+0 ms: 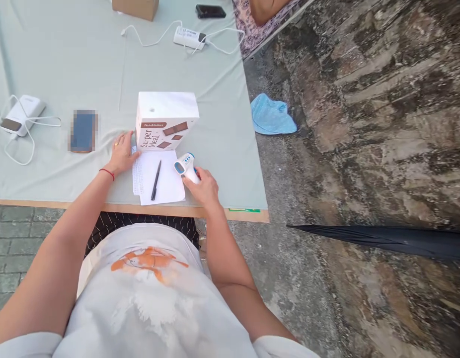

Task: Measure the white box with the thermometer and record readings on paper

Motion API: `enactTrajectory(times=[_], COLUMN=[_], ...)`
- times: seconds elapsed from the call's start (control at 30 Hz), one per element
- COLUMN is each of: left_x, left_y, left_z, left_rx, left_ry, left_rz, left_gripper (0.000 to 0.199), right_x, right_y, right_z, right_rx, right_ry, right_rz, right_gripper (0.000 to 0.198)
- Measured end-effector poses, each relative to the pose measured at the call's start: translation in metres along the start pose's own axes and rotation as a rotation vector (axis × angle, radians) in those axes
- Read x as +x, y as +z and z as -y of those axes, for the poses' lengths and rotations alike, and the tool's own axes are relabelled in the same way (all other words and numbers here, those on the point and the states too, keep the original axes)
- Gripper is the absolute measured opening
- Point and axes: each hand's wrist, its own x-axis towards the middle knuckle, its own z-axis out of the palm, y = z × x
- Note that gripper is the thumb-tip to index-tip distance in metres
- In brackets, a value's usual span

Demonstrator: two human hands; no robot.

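Observation:
My right hand [205,188] is wrapped round the handle of a white and blue infrared thermometer [185,164], its small screen facing me. With fingers apart, my left hand [122,153] rests at the lower left corner of a white box [168,114] marked "Super Meal"; I cannot tell how firmly it touches. The box stands upright on the table. In front of it lie white sheets of paper [170,184], one with printed rows at the left. A black pen [156,180] lies slantwise on the paper, between my hands.
On the pale green tablecloth [103,64] are a phone [83,131], a white power bank [23,115] with cable, another power bank [189,38], a dark phone [210,11] and a cardboard box [136,7]. A blue cloth [273,114] lies past the right edge, near a rock wall [379,109].

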Motion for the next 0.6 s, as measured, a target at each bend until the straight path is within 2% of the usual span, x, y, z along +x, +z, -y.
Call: enactTrajectory(times=[0.1,0.17,0.23,0.33,0.43,0.53,0.6], left_x=[-0.029,-0.055,-0.083,-0.123,-0.152,-0.167,-0.170], left_y=[-0.009,-0.016,-0.020,-0.019,-0.014,-0.008,-0.004], left_z=[0.001,-0.006,-0.019,-0.042,-0.062,-0.075,-0.080], left_rx=[0.023,0.049,0.095,0.148,0.184,0.182,0.159], left_ry=[0.011,0.058,0.086,0.077,0.070,0.070,0.062], left_rz=[0.068,0.076,0.081,0.083,0.085,0.043,0.006], left_gripper=[0.086,0.085,0.080,0.069,0.060,0.051,0.049], right_x=[0.003,0.001,-0.001,0.002,0.011,0.018,0.014], right_y=[-0.008,-0.007,0.002,0.023,0.039,0.037,0.029], right_z=[-0.019,-0.018,-0.008,0.017,0.036,0.040,0.037], right_rx=[-0.234,-0.281,-0.287,-0.312,-0.394,-0.457,-0.442], right_ry=[-0.102,-0.255,-0.432,-0.638,-0.729,-0.790,-0.827], right_rz=[-0.025,-0.102,-0.112,0.052,0.210,0.286,0.275], right_gripper=[0.053,0.050,0.041,0.033,0.035,0.027,0.022])
